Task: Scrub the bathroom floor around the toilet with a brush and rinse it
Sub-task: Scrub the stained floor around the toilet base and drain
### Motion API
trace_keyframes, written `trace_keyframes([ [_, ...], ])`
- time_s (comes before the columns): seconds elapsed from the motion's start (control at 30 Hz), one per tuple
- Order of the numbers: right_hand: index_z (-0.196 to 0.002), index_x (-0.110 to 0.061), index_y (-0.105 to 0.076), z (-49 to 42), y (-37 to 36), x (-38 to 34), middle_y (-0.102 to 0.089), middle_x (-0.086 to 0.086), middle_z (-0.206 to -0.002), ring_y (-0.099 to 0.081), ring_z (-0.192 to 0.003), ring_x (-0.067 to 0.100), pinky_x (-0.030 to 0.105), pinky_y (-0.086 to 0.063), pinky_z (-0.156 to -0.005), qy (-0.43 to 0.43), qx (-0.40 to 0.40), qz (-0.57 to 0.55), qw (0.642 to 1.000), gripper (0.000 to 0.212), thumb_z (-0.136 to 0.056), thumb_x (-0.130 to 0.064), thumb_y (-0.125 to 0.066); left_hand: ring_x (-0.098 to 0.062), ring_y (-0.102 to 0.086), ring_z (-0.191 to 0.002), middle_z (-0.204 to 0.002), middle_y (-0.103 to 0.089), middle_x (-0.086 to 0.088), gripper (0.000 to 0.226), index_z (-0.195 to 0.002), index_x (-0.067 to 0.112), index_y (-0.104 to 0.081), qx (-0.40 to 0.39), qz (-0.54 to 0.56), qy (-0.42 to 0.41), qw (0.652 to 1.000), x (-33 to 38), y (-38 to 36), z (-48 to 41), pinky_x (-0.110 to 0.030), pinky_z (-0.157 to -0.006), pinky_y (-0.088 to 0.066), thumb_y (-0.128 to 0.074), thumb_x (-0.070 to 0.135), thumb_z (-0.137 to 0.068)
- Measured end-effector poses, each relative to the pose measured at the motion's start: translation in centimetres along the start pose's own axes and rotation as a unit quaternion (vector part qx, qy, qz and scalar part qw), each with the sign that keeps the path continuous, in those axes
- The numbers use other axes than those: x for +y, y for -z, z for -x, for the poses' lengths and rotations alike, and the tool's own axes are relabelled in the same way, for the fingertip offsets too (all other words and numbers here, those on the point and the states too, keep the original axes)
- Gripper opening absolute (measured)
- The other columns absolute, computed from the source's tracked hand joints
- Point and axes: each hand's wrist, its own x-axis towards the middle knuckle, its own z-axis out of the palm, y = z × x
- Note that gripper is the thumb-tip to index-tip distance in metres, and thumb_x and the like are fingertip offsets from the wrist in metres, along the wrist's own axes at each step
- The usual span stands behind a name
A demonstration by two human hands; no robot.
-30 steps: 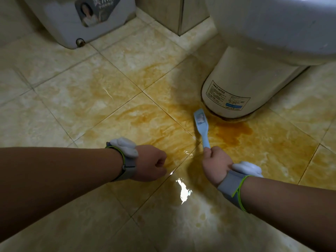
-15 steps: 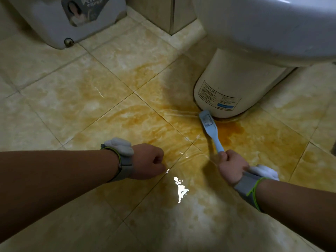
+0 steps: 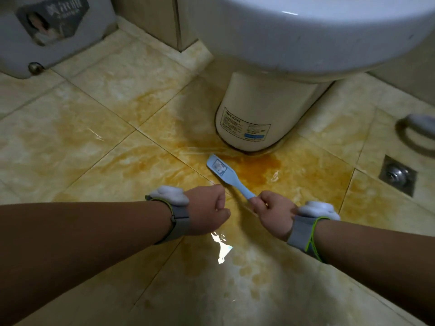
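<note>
My right hand point(image 3: 273, 214) grips the handle of a light blue brush point(image 3: 223, 172). The brush head rests on the wet beige floor tiles point(image 3: 94, 142), just in front of the white toilet base point(image 3: 259, 114). A dark orange-brown stain point(image 3: 256, 169) lies on the tile to the right of the brush head. My left hand point(image 3: 207, 210) is a closed fist beside the right hand, holding nothing. Both wrists wear grey bands.
The toilet bowl point(image 3: 317, 31) overhangs at the top right. A square metal floor drain point(image 3: 397, 175) sits at the right, with a grey ring-shaped object point(image 3: 416, 135) beyond it. A grey appliance point(image 3: 54, 31) stands at the top left beside a cabinet corner point(image 3: 176, 22). Water glints on the near tiles.
The brush head has pulled back from the toilet base and swung left. Both hands have come closer together. The view has shifted, bringing the floor drain into sight.
</note>
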Motion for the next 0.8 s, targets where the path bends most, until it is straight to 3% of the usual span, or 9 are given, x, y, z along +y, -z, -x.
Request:
trace_keyframes([
  [0.13,-0.096,0.000,-0.066,-0.8,1.7,2.8,-0.058,0.021,-0.081,-0.056,-0.081,0.034,0.037,-0.043,-0.075,-0.108,0.068,-0.004,0.992,0.029,-0.095,-0.023,-0.048,-0.017,-0.049,-0.067,-0.073,-0.053,0.007,0.026,-0.072,0.027,-0.042,0.005,0.003,0.019,1.000,-1.2,0.7,1.2,-0.030,-0.061,-0.041,-0.061,0.036,-0.086],
  [0.2,-0.094,0.001,-0.066,-0.9,1.9,3.8,-0.059,0.022,-0.081,-0.059,-0.086,0.038,0.038,-0.044,-0.075,-0.144,0.093,-0.012,0.985,0.029,-0.094,-0.022,-0.048,-0.017,-0.048,-0.065,-0.072,-0.053,0.007,0.025,-0.072,0.027,-0.042,0.007,0.000,0.032,0.999,-1.6,0.7,1.3,-0.028,-0.059,-0.039,-0.061,0.035,-0.086],
  [0.3,-0.092,-0.002,-0.062,-0.7,1.2,3.4,-0.066,0.025,-0.098,-0.058,-0.094,0.042,0.034,-0.037,-0.071,-0.161,0.092,-0.020,0.982,0.030,-0.096,-0.025,-0.042,-0.018,-0.050,-0.067,-0.073,-0.054,0.007,0.025,-0.072,0.027,-0.042,-0.003,0.008,0.034,0.999,-1.4,0.2,0.9,-0.029,-0.059,-0.040,-0.062,0.034,-0.085],
  [0.4,-0.085,-0.007,-0.053,0.5,0.4,1.4,-0.065,0.023,-0.099,-0.057,-0.091,0.040,0.032,-0.034,-0.068,-0.129,0.084,-0.051,0.987,0.029,-0.098,-0.029,-0.039,-0.017,-0.050,-0.067,-0.074,-0.054,0.007,0.024,-0.072,0.027,-0.043,-0.010,0.010,0.017,1.000,-0.3,-0.2,0.4,-0.031,-0.061,-0.043,-0.062,0.033,-0.084],
  [0.57,-0.095,-0.007,-0.061,1.0,-0.3,-1.8,-0.066,0.016,-0.092,-0.059,-0.094,0.034,0.033,-0.041,-0.073,-0.004,0.053,-0.066,0.996,0.034,-0.097,-0.036,-0.042,-0.022,-0.058,-0.075,-0.075,-0.055,0.007,0.025,-0.072,0.026,-0.043,0.016,0.009,0.014,1.000,0.9,-0.1,0.6,-0.034,-0.066,-0.047,-0.064,0.033,-0.082],
  [0.7,-0.090,-0.009,-0.064,-0.9,-1.0,-0.7,-0.056,0.011,-0.077,-0.061,-0.093,0.035,0.032,-0.042,-0.074,-0.012,0.021,-0.056,0.998,0.032,-0.096,-0.034,-0.046,-0.017,-0.052,-0.070,-0.074,-0.054,0.007,0.020,-0.076,0.026,-0.046,0.003,0.011,0.023,1.000,0.4,0.2,1.6,-0.030,-0.063,-0.044,-0.063,0.031,-0.084],
  [0.8,-0.086,-0.007,-0.064,-1.5,-0.3,2.0,-0.062,0.021,-0.082,-0.062,-0.093,0.037,0.034,-0.042,-0.072,-0.038,0.056,-0.025,0.997,0.028,-0.095,-0.029,-0.048,-0.017,-0.052,-0.070,-0.076,-0.055,0.007,0.018,-0.077,0.026,-0.047,-0.010,0.011,0.033,0.999,0.0,0.4,2.3,-0.031,-0.063,-0.045,-0.062,0.030,-0.085],
])
